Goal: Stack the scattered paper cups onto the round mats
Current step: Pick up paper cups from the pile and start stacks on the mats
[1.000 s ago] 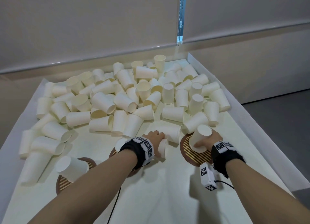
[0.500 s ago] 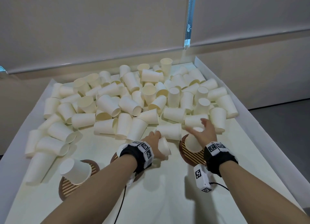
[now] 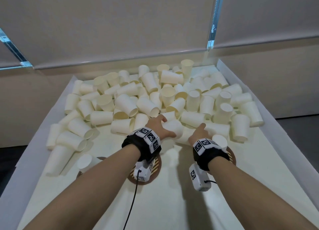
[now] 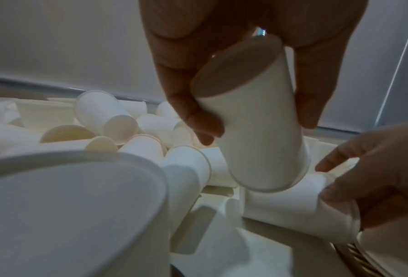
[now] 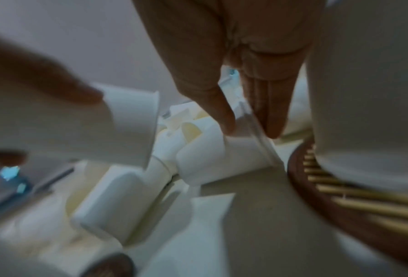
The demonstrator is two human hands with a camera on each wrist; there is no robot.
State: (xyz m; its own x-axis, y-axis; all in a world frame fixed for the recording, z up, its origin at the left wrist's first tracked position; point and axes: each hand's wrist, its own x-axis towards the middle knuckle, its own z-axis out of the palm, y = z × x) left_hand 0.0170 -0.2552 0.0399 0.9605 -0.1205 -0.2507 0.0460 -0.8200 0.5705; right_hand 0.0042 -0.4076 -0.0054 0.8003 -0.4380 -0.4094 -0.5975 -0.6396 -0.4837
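Several white paper cups [image 3: 146,98] lie in a heap across the far half of the white table [image 3: 172,204]. My left hand [image 3: 163,126] grips one cup [image 3: 174,129] round its wall [image 4: 257,131], base toward the palm and mouth pointing down at a lying cup [image 4: 288,204]. My right hand [image 3: 200,131] reaches to that lying cup [image 3: 218,129], thumb and straight fingers [image 5: 269,112] at its rim. An upturned cup [image 3: 219,141] stands on the right round mat [image 3: 230,156]. The middle mat [image 3: 156,167] lies under my left wrist, with an upturned cup [image 4: 68,215] on it.
A third upturned cup [image 3: 84,161] stands at the near left, its mat mostly hidden by my forearm. Raised white side walls [image 3: 269,126] border the table left and right. A beige wall stands behind the heap.
My right hand let go of the upturned cup on the right mat and reached forward to a lying cup. My left hand lifted its cup and carried it forward toward the heap.
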